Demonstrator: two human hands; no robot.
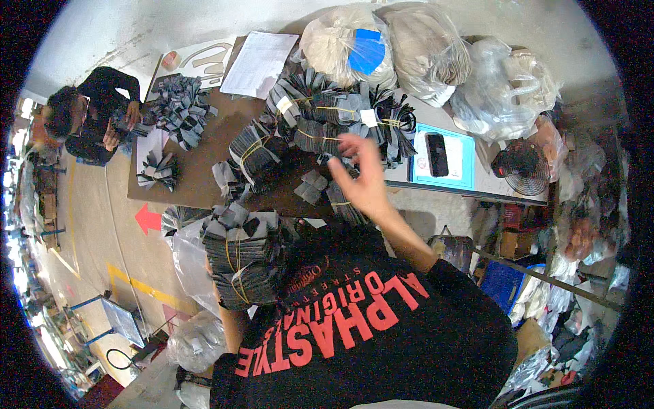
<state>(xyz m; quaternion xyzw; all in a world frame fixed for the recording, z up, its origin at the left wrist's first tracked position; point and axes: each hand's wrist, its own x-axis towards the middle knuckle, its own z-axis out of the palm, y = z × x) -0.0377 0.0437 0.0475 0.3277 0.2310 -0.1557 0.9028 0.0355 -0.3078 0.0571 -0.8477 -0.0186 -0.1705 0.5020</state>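
My left forearm [233, 327] props a tall stack of grey and black fabric pieces [238, 273] against my chest. Yellow bands tie these pieces in bundles, and the hand itself is hidden behind them. Over the table, my right hand [364, 170] is open, fingers apart, nothing visible in it. Its fingertips are close to a banded grey bundle [317, 136]; whether they touch it I cannot tell. Left of that lies another banded bundle [255, 153]. Small loose grey pieces [311, 185] and a further bundle [346, 204] lie near my wrist.
The brown table [197, 184] also bears a heap of grey strips [180, 105] and paper sheets [259, 65]. Filled plastic bags [344, 48] line the back. A phone [437, 155] on a blue folder and a fan [523, 165] stand right. A co-worker [102, 112] handles pieces at far left.
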